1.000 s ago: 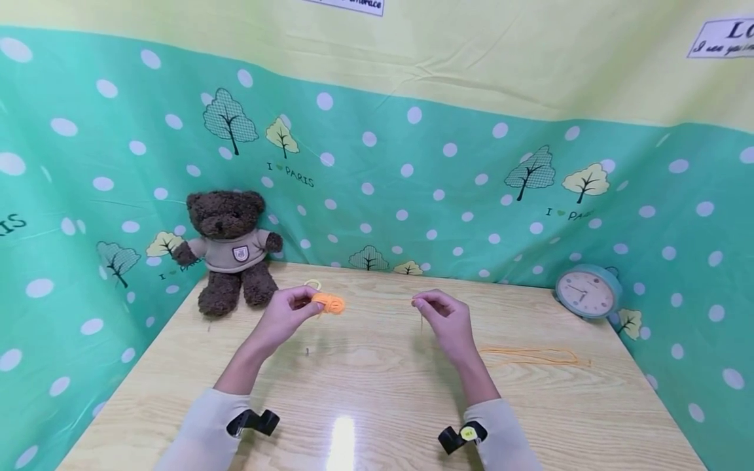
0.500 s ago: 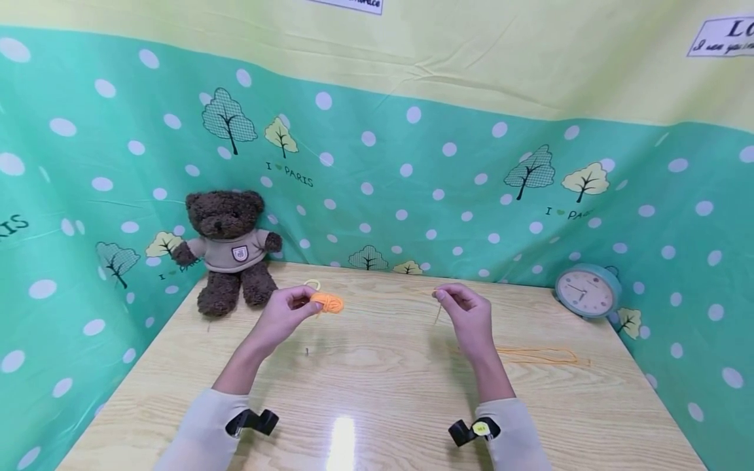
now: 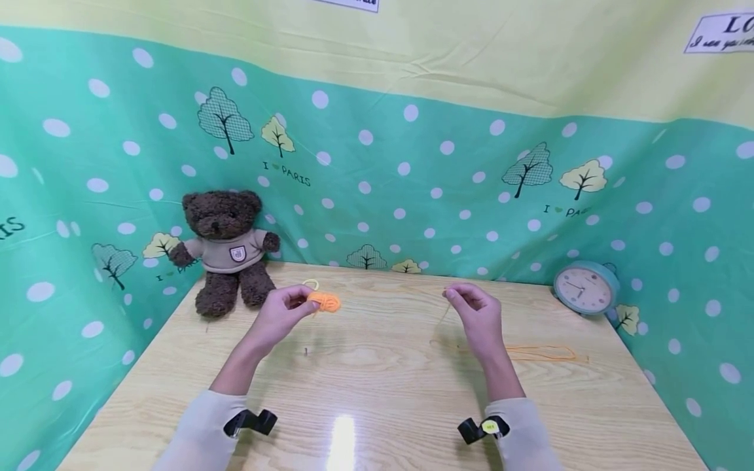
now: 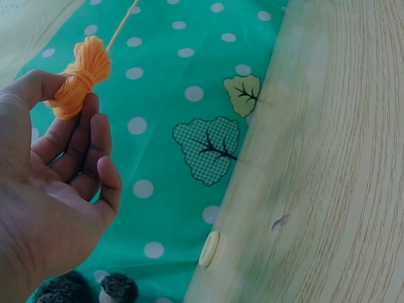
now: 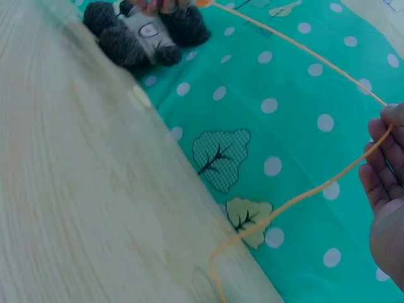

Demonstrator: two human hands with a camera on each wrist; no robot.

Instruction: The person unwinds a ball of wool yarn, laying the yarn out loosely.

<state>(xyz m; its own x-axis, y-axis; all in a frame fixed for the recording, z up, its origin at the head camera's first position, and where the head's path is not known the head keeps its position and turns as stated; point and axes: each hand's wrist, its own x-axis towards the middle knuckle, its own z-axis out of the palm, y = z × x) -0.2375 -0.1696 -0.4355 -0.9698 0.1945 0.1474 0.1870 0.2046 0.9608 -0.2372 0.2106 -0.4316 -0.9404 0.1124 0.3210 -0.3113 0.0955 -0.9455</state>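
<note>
My left hand [image 3: 281, 316] pinches a small bundle of orange yarn [image 4: 81, 77] between thumb and fingers, raised over the table's left half. The bundle is wrapped round its middle. From it a single orange strand [image 5: 303, 48] runs taut across to my right hand [image 3: 478, 319], whose thumb and fingers pinch it. Below the right hand the strand's tail hangs slack toward the table in the right wrist view. More orange yarn [image 3: 544, 353] lies in long loops on the table, partly behind the right forearm.
A brown teddy bear [image 3: 226, 245] sits at the back left of the wooden table [image 3: 377, 392]. Near it lies a pale yellow ring [image 3: 311, 284]. A teal alarm clock [image 3: 586, 288] stands at the back right. A tiny dark object [image 3: 305, 352] lies below the left hand.
My right hand has moved to the right, away from the left hand, with the strand pinched in it. The left hand has stayed nearly still with the yarn bundle.
</note>
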